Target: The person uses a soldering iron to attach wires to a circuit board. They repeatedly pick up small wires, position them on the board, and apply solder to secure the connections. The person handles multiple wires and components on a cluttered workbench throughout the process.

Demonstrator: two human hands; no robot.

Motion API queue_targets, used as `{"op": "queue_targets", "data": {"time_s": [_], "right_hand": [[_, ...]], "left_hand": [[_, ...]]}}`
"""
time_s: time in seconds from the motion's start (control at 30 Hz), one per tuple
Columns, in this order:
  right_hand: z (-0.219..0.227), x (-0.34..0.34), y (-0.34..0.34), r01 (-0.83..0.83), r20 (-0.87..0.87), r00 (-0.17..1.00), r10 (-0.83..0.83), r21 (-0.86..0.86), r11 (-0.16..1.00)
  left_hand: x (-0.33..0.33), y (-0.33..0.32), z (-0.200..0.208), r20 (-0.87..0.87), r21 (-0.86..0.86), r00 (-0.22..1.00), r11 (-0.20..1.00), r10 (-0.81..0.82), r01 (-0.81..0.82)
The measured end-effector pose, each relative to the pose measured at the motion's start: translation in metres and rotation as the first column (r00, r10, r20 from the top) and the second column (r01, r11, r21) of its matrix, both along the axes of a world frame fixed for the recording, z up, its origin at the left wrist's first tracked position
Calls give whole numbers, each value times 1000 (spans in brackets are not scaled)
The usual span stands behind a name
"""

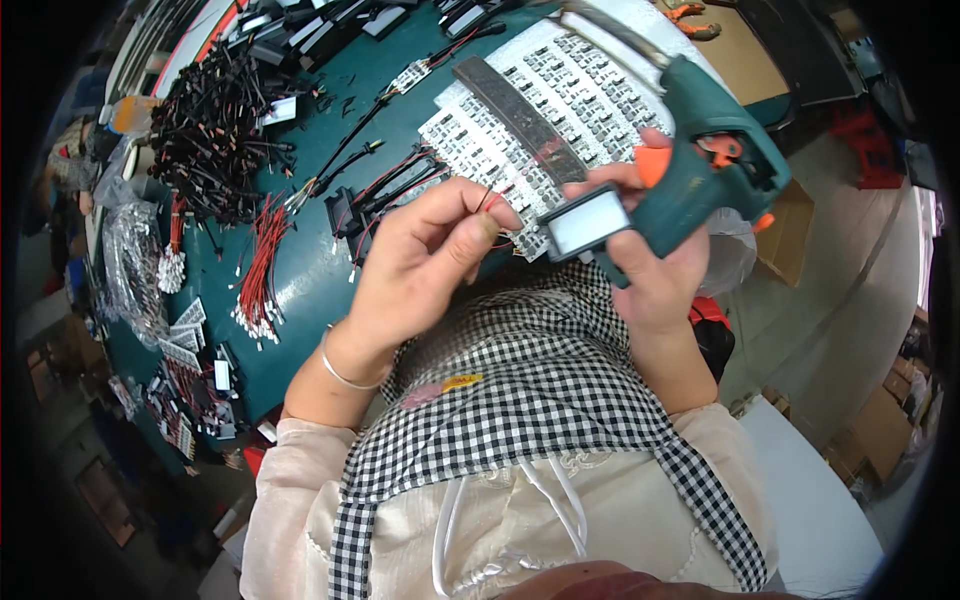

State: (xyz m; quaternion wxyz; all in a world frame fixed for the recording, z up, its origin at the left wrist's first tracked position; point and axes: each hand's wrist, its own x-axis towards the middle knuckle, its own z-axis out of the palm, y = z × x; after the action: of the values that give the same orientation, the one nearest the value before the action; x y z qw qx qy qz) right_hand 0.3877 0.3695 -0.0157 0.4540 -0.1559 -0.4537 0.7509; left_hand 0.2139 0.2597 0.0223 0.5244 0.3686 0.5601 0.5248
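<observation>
The right hand [655,265] gripped a teal tool [700,165] with an orange trigger, held above the desk [310,270]. The left hand [425,255] pinched thin red wires [492,196] between thumb and fingers, their ends just beside the tool's square head. Below lay a white tray [560,90] of small parts, with a bundle of red leads [262,262] further left.

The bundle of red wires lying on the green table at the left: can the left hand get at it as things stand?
Probably yes. The left hand pinches a thin red wire, so it is occupied, but the bundle of red wires lies uncovered on the green table beside it.
</observation>
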Motion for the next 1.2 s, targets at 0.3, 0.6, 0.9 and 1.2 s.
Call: {"op": "queue_targets", "data": {"time_s": [0.3,0.6,0.9,1.2], "right_hand": [[9,13,3,54,25,998,-52,-87,995],[10,19,2,55,34,998,-52,-105,993],[7,18,1,33,18,999,-32,-102,994],[7,16,0,40,14,999,-39,-108,993]], "left_hand": [[3,8,0,-362,144,931,984,-46,105],[23,11,25,-443,178,895,983,45,39],[28,14,19,-470,385,861,923,193,4],[29,15,16,-522,424,822,906,230,15]]}}
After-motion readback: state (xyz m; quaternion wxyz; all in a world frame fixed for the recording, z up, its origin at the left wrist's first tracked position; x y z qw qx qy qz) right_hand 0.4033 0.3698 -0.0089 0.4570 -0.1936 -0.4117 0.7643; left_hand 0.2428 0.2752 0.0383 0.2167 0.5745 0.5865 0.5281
